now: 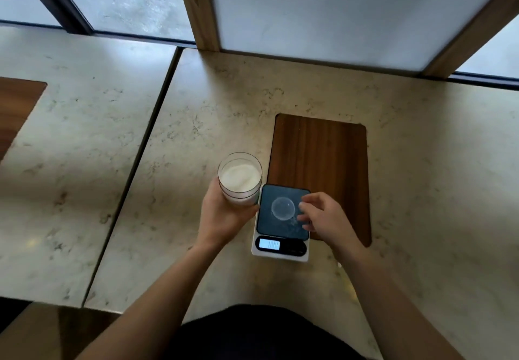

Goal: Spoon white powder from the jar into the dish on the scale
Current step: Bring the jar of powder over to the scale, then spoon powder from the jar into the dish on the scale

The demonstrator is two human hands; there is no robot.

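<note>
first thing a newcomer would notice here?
Probably the jar of white powder, gripped in the left hand just left of the scale. Next, the clear dish on the scale's dark platform, with the right hand at its right edge. No spoon is visible.

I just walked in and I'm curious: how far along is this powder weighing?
Set up: the scale is lit, with a small clear dish on its platform that looks empty. In hand: the left hand holds the open jar of white powder; the right hand hovers beside the dish, no spoon visible. All the spooning remains.
</note>
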